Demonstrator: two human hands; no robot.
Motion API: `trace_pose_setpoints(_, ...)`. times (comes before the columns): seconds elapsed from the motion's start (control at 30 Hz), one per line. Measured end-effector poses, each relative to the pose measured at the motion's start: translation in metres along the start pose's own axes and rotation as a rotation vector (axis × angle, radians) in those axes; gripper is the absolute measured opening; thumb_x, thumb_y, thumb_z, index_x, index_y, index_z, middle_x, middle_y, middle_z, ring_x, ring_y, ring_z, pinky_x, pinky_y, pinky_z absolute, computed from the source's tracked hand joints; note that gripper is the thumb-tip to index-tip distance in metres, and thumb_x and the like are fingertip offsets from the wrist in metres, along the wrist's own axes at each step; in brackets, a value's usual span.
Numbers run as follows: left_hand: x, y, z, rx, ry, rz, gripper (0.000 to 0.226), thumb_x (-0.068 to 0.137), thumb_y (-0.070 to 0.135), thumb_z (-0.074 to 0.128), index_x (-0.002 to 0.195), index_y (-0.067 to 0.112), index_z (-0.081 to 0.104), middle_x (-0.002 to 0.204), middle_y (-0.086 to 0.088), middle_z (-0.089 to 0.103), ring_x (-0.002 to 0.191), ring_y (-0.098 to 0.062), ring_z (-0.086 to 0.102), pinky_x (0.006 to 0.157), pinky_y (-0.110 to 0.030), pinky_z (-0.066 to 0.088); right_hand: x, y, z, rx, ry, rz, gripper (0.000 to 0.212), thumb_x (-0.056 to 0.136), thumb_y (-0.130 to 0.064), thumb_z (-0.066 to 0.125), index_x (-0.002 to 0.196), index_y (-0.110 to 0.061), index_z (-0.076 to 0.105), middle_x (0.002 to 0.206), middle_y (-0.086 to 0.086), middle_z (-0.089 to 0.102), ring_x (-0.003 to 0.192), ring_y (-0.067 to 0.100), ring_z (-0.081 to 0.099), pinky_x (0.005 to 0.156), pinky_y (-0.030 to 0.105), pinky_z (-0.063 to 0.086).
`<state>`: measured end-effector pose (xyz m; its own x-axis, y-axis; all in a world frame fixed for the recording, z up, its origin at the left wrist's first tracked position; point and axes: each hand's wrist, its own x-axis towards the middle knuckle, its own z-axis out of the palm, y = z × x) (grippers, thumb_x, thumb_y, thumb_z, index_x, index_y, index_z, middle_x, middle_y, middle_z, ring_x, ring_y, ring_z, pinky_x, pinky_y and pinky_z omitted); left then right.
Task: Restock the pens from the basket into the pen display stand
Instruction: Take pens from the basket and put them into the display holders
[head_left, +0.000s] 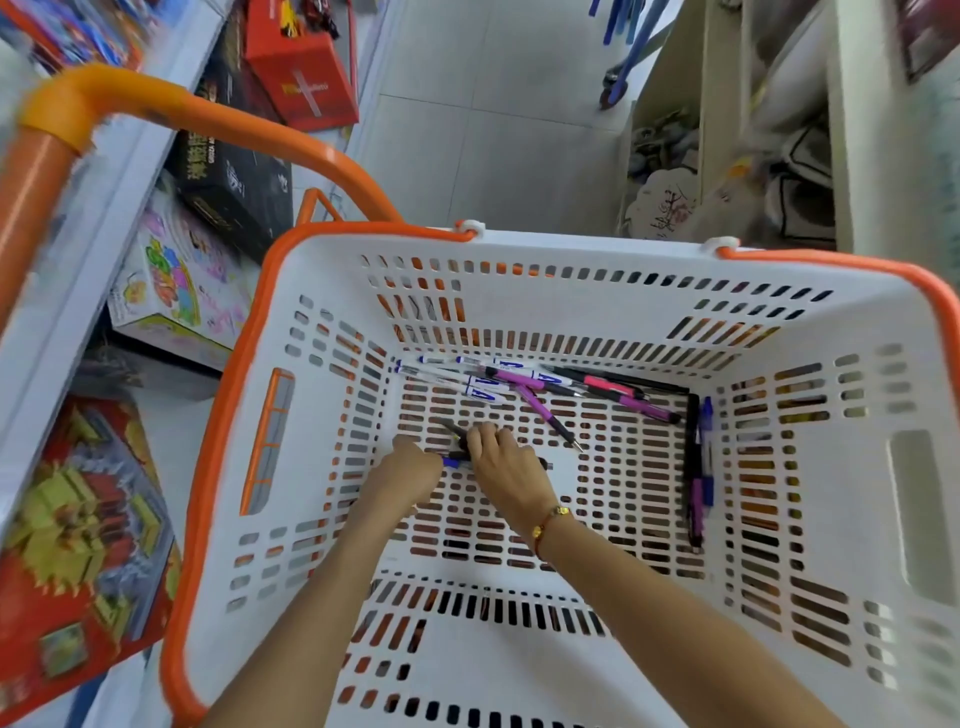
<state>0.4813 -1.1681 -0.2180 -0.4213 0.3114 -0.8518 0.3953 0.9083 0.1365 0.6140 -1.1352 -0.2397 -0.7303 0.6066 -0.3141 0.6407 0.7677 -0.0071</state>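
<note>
A white slotted basket (332, 322) with an orange rim fills the centre and lower part of the frame. Both forearms reach in from the bottom edge to the basket floor. The left hand (410, 467) and the right hand (506, 462) meet just left of centre, over a small cluster of dark pens (456, 434) (one with a blue end shows between the hands). The right hand's fingers (488, 436) curl down onto these pens; the left hand's fingers are hidden behind its knuckles, so their grasp cannot be told. A red-and-gold bracelet (548, 525) sits on the right wrist. More pens (524, 382), white, purple, pink and black, lie along the far wall of the basket floor, and another row (698, 467) lies along the right wall. Boxed toys (182, 283) sit on shelving at the left of the frame
</note>
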Motion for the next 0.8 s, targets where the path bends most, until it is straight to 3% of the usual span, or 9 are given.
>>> trace_pose_setpoints(0.1, -0.006, 0.003, -0.002, -0.183, 0.013, -0.087, 0.056, 0.101, 0.027, 0.037, 0.15, 0.009, 0.017, 0.12, -0.014, 0.057, 0.094, -0.026, 0.065, 0.082, -0.04, 0.057, 0.006, 0.005, -0.018, 0.143, -0.089, -0.007, 0.033, 0.101, -0.013, 0.044, 0.133, -0.005, 0.038, 0.118, 0.01, 0.056, 0.095, 0.023, 0.062, 0.063, 0.028, 0.042)
trace_pose_setpoints(0.17, -0.019, 0.007, -0.007, -0.311, -0.058, -0.06, 0.057, 0.104, 0.036, 0.031, 0.152, 0.011, 0.018, 0.134, -0.014, 0.054, 0.099, -0.026, 0.064, 0.08, -0.04, 0.056, 0.005, 0.016, -0.035, 0.44, -0.187, 0.154, 0.031, 0.102, -0.011, 0.04, 0.132, -0.004, 0.035, 0.111, 0.009, 0.059, 0.086, 0.023, 0.062, 0.063, 0.03, 0.044)
trace_pose_setpoints(0.27, -0.049, 0.016, -0.018, -0.545, -0.271, -0.02, 0.055, 0.105, 0.042, 0.027, 0.148, 0.008, 0.032, 0.142, -0.015, 0.05, 0.109, -0.029, 0.061, 0.074, -0.037, 0.053, -0.008, 0.041, -0.069, 1.321, -0.327, 0.523, 0.022, 0.103, -0.013, 0.037, 0.122, -0.003, 0.041, 0.08, 0.003, 0.054, 0.067, 0.017, 0.052, 0.063, 0.03, 0.044)
trace_pose_setpoints(0.37, -0.083, 0.033, -0.022, -0.602, -0.475, 0.118, 0.057, 0.104, 0.047, 0.027, 0.133, 0.004, 0.051, 0.122, -0.013, 0.065, 0.098, -0.024, 0.067, 0.077, -0.036, 0.057, -0.039, 0.068, -0.102, 2.005, -0.308, 0.591, 0.014, 0.103, -0.013, 0.039, 0.102, -0.006, 0.052, 0.079, 0.004, 0.058, 0.067, 0.015, 0.058, 0.067, 0.026, 0.05)
trace_pose_setpoints(0.47, -0.101, 0.049, -0.019, -0.502, -0.648, 0.224, 0.067, 0.096, 0.061, 0.023, 0.113, 0.009, 0.061, 0.098, -0.008, 0.075, 0.095, -0.022, 0.071, 0.09, -0.039, 0.056, -0.063, 0.082, -0.12, 2.111, -0.271, 0.533, 0.022, 0.103, -0.02, 0.043, 0.106, -0.006, 0.059, 0.084, 0.006, 0.063, 0.076, 0.016, 0.063, 0.074, 0.027, 0.054)
trace_pose_setpoints(0.6, -0.108, 0.067, -0.02, -0.448, -0.87, 0.415, 0.074, 0.09, 0.069, 0.015, 0.133, 0.016, 0.046, 0.117, -0.01, 0.069, 0.109, -0.02, 0.067, 0.088, -0.033, 0.055, -0.074, 0.087, -0.117, 2.054, -0.12, 0.598, 0.025, 0.103, -0.021, 0.045, 0.111, -0.008, 0.064, 0.098, 0.005, 0.07, 0.096, 0.021, 0.067, 0.084, 0.034, 0.052)
trace_pose_setpoints(0.7, -0.11, 0.072, -0.014, -0.413, -0.76, 0.52, 0.068, 0.093, 0.063, 0.026, 0.147, 0.022, 0.034, 0.132, -0.008, 0.059, 0.106, -0.014, 0.067, 0.083, -0.026, 0.056, -0.078, 0.091, -0.108, 2.127, -0.068, 0.636, 0.026, 0.103, -0.021, 0.044, 0.117, -0.013, 0.064, 0.109, 0.007, 0.073, 0.105, 0.023, 0.068, 0.095, 0.045, 0.05)
trace_pose_setpoints(0.8, -0.107, 0.074, 0.0, -0.377, -0.524, 0.634, 0.032, 0.097, 0.04, 0.05, 0.122, 0.023, 0.06, 0.124, -0.004, 0.066, 0.1, -0.009, 0.069, 0.086, -0.027, 0.057, -0.083, 0.095, -0.104, 2.148, -0.109, 0.6, 0.03, 0.103, -0.02, 0.044, 0.124, -0.009, 0.062, 0.116, 0.009, 0.07, 0.105, 0.022, 0.068, 0.087, 0.039, 0.055)
